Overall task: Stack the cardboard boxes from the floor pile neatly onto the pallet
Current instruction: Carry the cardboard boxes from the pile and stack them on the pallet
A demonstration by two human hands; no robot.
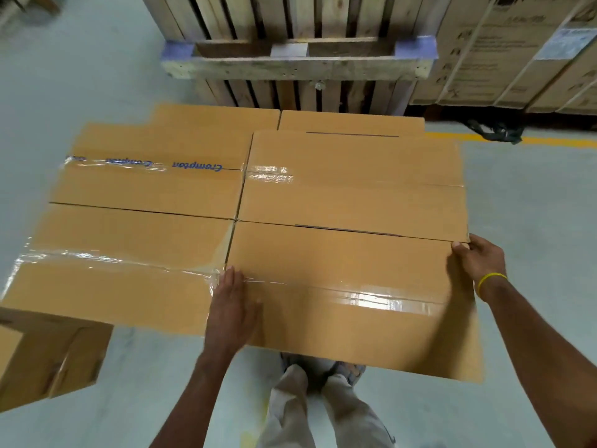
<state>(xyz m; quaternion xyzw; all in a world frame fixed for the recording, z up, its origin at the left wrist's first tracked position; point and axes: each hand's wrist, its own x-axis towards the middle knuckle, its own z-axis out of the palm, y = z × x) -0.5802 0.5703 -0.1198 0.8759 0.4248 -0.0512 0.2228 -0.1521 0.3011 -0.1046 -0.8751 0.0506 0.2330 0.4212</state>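
Several tan cardboard boxes sealed with clear tape sit side by side in a flat layer in front of me. The nearest right box point(349, 286) lies between my hands. My left hand point(231, 310) lies flat on its top at the left end, fingers straight. My right hand point(476, 257) grips its far right corner, thumb on top and fingers down the side. Touching it are a near left box point(122, 263), a far right box point(355, 179) and a far left box with blue print point(155, 169). The pallet under them is hidden.
Wooden pallets point(297, 53) stand on edge just behind the layer. Large strapped cartons point(517, 50) stand at the back right behind a yellow floor line point(549, 140). Another box point(45, 360) sits lower at the near left. My feet stand on grey floor point(533, 221) below the near box.
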